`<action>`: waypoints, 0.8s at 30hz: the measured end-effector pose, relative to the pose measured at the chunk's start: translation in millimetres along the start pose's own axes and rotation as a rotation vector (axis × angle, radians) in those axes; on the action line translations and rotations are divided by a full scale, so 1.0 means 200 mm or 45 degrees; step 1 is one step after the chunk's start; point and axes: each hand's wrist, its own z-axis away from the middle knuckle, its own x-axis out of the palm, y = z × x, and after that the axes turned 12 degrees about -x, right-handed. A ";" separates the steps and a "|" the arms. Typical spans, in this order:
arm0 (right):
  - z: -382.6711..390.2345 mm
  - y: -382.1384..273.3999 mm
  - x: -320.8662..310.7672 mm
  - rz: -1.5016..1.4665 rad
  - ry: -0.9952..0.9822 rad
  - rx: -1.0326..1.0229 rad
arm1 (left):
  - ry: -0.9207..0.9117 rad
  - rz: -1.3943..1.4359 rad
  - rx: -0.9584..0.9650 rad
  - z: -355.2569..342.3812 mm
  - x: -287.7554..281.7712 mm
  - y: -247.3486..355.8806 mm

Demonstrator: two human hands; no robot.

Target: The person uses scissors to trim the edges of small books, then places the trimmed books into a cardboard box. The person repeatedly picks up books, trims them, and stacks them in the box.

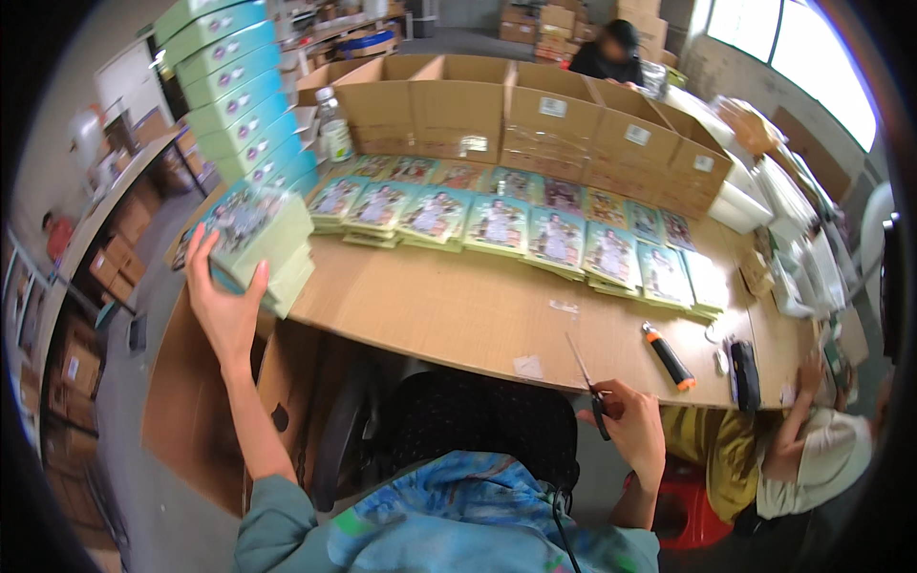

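My left hand [225, 291] grips a thick stack of pale green booklets [287, 277] with picture covers at the desk's left end. My right hand [630, 425] is closed round black-handled scissors [600, 412] at the desk's near edge, blades pointing up toward the desk top. Rows of short piles of picture-covered green booklets [497, 225] run across the wooden desk [430, 296]. To the right of the scissors lie an orange-and-black tool [669, 355] and a black pouch [743, 372].
Stacked teal boxes [220, 81] rise at back left, beside a bottle [334, 126]. Open cardboard cartons [454, 110] line the desk's back. A large box [181, 401] stands below left. A person [611, 59] is behind the cartons; another [802, 458] sits at my right, near a red stool [688, 511].
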 end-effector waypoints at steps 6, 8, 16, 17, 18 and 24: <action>-0.01 -0.06 -0.01 0.030 -0.145 0.054 | -0.157 0.328 0.247 0.27 0.00 0.22; 0.02 -0.03 0.00 -0.010 -0.113 0.042 | -0.356 0.477 0.309 0.36 0.08 0.24; -0.01 0.05 0.04 0.035 0.003 -0.024 | -0.942 0.603 0.351 0.98 0.49 0.20; 0.00 0.07 0.05 -0.009 0.027 -0.006 | -0.979 0.568 0.329 0.99 0.47 0.22; 0.02 0.10 0.04 -0.052 0.051 0.012 | -0.965 0.529 0.365 0.97 0.49 0.26; 0.05 0.06 0.05 -0.206 0.019 0.069 | -0.925 0.447 0.491 0.91 0.43 0.43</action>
